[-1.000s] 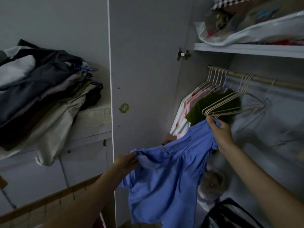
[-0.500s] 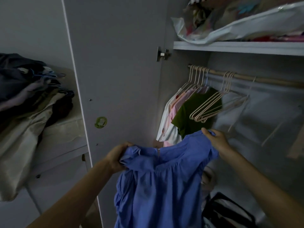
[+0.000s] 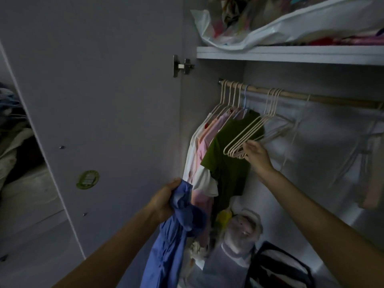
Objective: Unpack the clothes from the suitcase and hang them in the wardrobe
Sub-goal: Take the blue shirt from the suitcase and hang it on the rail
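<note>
A: Where is the blue garment [image 3: 172,242] against your fingers?

B: Your left hand [image 3: 165,201] has it bunched at the top, fingers curled tight round a wad of the cloth. The rest hangs down from your fist, in front of the open wardrobe door [image 3: 99,113] and just left of the hanging clothes.

A: And your other hand?

B: Your right hand [image 3: 256,155] is up inside the wardrobe, at the low ends of the empty hangers [image 3: 247,138]. The fingertips meet the bottom corners of that bunch and look closed on one or two of them, though the wires blur together there, so you cannot tell which hanger you have.

A: What sits around them?

B: The hangers hook over the wooden rail [image 3: 291,94] under the shelf [image 3: 291,57]. Just left of them, touching, hangs the green shirt [image 3: 226,163], then pink and white tops [image 3: 199,154] packed against the wardrobe's side wall. A plastic bag [image 3: 270,26] of cloth lies on the shelf above. Below, on the wardrobe floor, bundles in clear wrapping [image 3: 241,231] and a black-trimmed bag [image 3: 278,267] are crowded together. More pale hangers [image 3: 369,159] dangle at the far right.

A: Anything in the way?

B: The green shirt's sleeve hangs between your two hands, and the blue garment overlaps the hems of the pink tops.

A: How does the garment look?

B: Plain mid-blue, thin, crumpled and gathered into folds where you squeeze it, falling in a loose twisted length out of the bottom of view.
</note>
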